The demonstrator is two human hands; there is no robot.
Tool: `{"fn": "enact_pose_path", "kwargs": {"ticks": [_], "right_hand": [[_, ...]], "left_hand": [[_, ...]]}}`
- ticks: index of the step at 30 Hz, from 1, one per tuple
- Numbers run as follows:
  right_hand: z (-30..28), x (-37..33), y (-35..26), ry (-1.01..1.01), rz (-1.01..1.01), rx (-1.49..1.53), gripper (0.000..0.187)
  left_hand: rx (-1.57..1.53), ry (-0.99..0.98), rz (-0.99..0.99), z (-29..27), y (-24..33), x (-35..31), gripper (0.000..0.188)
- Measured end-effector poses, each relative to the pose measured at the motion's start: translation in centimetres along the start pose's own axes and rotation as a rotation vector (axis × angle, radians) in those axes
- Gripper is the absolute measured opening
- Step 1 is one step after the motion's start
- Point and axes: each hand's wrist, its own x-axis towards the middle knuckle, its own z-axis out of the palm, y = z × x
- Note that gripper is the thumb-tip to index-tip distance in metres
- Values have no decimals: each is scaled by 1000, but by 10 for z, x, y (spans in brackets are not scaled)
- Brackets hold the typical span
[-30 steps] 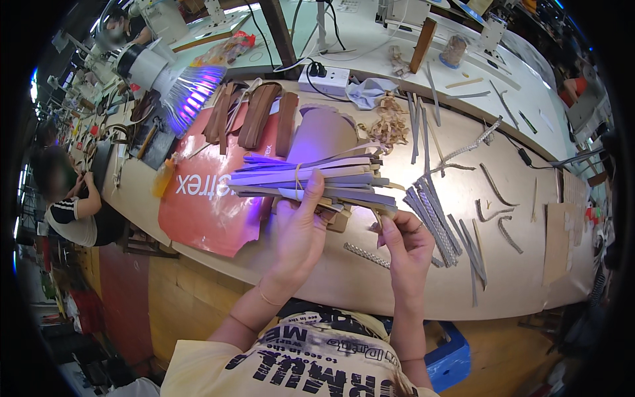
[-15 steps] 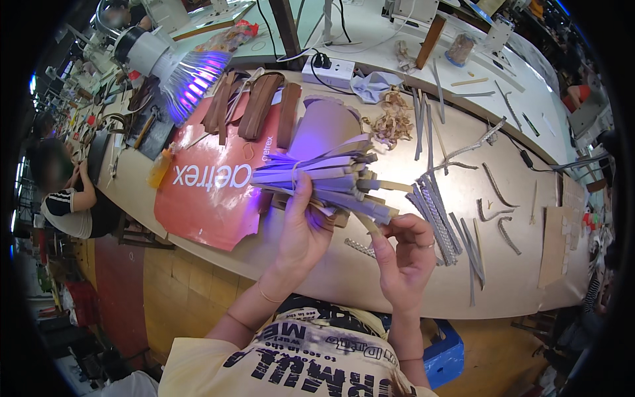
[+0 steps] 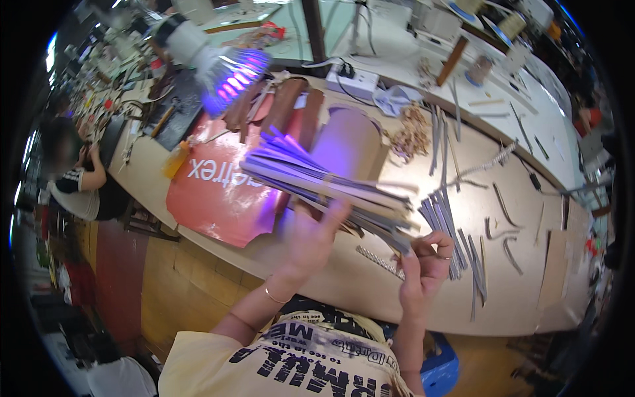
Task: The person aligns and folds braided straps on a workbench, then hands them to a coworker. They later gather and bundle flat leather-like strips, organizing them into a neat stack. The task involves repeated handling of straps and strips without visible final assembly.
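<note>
A thick bundle of long flat strips (image 3: pixel 291 167), grey, mauve and beige, is tied round its middle with a thin band. My left hand (image 3: pixel 316 238) is closed round it from below, blurred by motion. The strips run from upper left to lower right above the table, under purplish lamp light. At the bundle's lower right end, my right hand (image 3: pixel 424 263) is closed, thumb and fingers pinching the tip of a grey strip. Just left of that hand, a braided strip (image 3: pixel 380 261) lies on the table. Grey strips (image 3: pixel 440 221) lie in a pile beyond it.
A lit lamp (image 3: pixel 231 79) hangs over the table's left part, above a red sheet (image 3: pixel 218 198) and brown leather pieces (image 3: pixel 284 106). Curled scraps (image 3: pixel 410 132) and a white power strip (image 3: pixel 354 83) lie at the back. Another person (image 3: pixel 83 178) sits at the far left.
The bundle has turned in my left hand and now shows more of its length. Both hands have shifted slightly right in the picture, as the whole view has also moved.
</note>
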Motion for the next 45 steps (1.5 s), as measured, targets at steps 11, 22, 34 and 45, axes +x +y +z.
{"fn": "enact_pose_path", "kwargs": {"ticks": [11, 22, 34, 45], "right_hand": [[-53, -7, -21, 173, -193, -243, 36], [-7, -9, -34, -39, -174, -256, 49], [-28, -6, -21, 4, -230, -166, 37], [-35, -12, -32, 79, -42, -148, 9]], "left_hand": [[654, -548, 37, 31, 1, -25, 75], [1019, -764, 352, 21, -11, -43, 73], [319, -648, -344, 16, -20, -57, 54], [-123, -748, -432, -12, -15, -39, 49]]}}
